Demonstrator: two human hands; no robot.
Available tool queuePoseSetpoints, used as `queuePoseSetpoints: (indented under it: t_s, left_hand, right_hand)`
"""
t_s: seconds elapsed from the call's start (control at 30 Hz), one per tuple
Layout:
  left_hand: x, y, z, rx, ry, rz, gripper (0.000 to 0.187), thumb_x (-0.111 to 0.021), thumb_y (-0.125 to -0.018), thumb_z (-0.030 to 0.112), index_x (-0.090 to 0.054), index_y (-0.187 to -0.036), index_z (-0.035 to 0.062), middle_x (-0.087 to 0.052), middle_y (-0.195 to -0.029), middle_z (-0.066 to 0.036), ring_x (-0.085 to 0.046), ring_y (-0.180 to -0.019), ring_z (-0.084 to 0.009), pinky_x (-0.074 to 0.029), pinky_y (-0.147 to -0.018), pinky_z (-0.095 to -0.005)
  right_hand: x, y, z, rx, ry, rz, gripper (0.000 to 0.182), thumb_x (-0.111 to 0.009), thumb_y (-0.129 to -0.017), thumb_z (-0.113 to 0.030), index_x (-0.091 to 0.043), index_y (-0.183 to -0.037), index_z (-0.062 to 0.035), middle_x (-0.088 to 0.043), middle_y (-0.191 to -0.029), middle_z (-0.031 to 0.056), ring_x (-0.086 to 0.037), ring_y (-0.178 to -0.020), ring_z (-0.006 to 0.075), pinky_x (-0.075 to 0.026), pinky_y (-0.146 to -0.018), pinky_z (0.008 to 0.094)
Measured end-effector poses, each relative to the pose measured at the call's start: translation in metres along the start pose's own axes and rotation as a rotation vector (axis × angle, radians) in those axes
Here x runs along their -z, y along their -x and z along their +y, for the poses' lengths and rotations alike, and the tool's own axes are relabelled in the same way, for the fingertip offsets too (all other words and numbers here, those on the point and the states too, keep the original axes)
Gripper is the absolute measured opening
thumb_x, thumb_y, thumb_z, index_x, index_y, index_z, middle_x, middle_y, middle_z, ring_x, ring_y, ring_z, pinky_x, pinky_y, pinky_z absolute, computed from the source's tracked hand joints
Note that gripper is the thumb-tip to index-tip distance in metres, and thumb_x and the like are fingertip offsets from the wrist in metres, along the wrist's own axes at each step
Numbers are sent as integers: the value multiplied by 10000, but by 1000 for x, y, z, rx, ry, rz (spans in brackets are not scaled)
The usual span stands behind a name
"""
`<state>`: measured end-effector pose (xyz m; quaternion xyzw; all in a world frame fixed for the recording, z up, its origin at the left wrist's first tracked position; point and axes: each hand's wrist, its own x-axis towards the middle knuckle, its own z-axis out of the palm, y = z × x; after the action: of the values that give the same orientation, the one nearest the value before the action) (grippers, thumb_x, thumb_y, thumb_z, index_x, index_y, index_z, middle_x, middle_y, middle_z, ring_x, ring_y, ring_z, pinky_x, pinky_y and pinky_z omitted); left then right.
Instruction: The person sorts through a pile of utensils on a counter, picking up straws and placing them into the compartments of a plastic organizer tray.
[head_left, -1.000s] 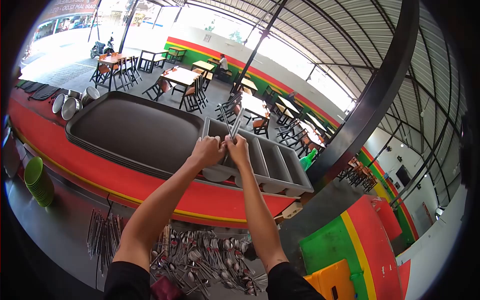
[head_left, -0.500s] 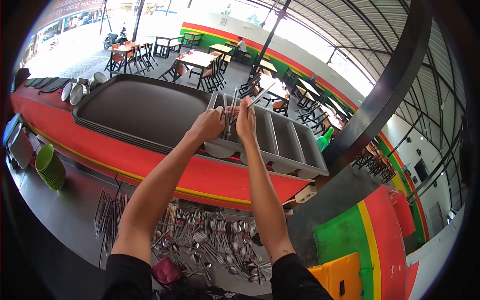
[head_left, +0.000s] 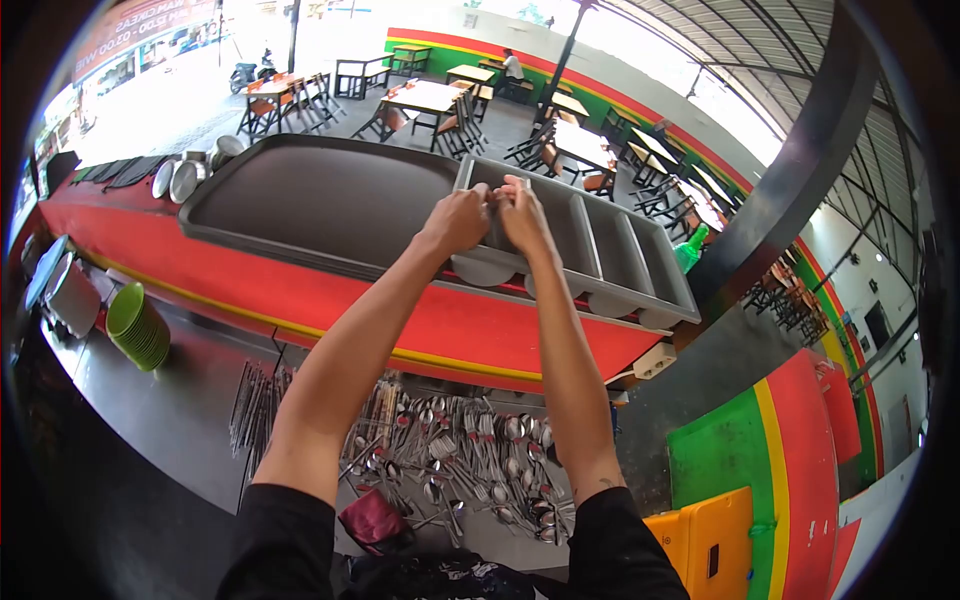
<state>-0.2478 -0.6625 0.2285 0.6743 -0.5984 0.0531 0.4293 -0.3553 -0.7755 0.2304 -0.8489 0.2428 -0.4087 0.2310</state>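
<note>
Over the left compartments of a grey cutlery tray point(head_left: 585, 235), my two hands are close together. My left hand point(head_left: 462, 218) is closed, its fingers curled inward; what it holds, if anything, is hidden. Beside it, my right hand point(head_left: 522, 214) has its fingers bent together toward the left one, and its grip is hidden too. The tray's right-hand compartments look bare. Below the counter, a spread pile of spoons and forks point(head_left: 470, 455) lies on a grey work surface, with a bundle of thin sticks, perhaps chopsticks point(head_left: 258, 410), at its left.
Stacked dark serving trays point(head_left: 325, 200) lie left of the cutlery tray on the red counter point(head_left: 300, 295). Green stacked cups point(head_left: 138, 328) stand at lower left. A dark red cloth point(head_left: 375, 520) is near me. A green bottle point(head_left: 690, 250) and a black post point(head_left: 775, 190) are at right.
The metal cutlery that stuck up between my hands no longer shows. My right hand's fingers have bent in, and both hands sit lower against the tray. The view has shifted.
</note>
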Motion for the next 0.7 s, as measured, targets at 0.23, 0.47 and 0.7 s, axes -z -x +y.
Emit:
queuePoseSetpoints:
  t_s: [0.23,0.47,0.7]
  left_hand:
    - [32,23,35,-40,-20,270,153,-537,-864,186,-584,-927,55,-662,-853,-159,-653,-852,-360,-488,-796,-479]
    - [52,160,24,-310,-47,489,255,-570,-875,117,-526,-1117,53,-579,-1075,-133,-600,-976,-298,-423,-947,-458]
    - [101,448,-103,747,603,-154,316,-620,-916,158,-563,-1184,1,-625,-1143,-158,-649,-965,-213,-514,-781,-315]
  right_hand:
    - [-9,-21,38,232,13,-95,375,-529,-918,-320,-610,-1146,-33,-688,-970,174,-681,-912,258,-519,-783,379]
    - [7,-20,11,-49,66,-238,489,-591,-926,-398,-580,-1233,-17,-626,-1190,143,-590,-1105,254,-466,-917,360]
    - [-14,123,-189,77,-386,161,326,-496,-990,-217,-575,-1202,17,-630,-1122,111,-574,-1083,179,-428,-899,311]
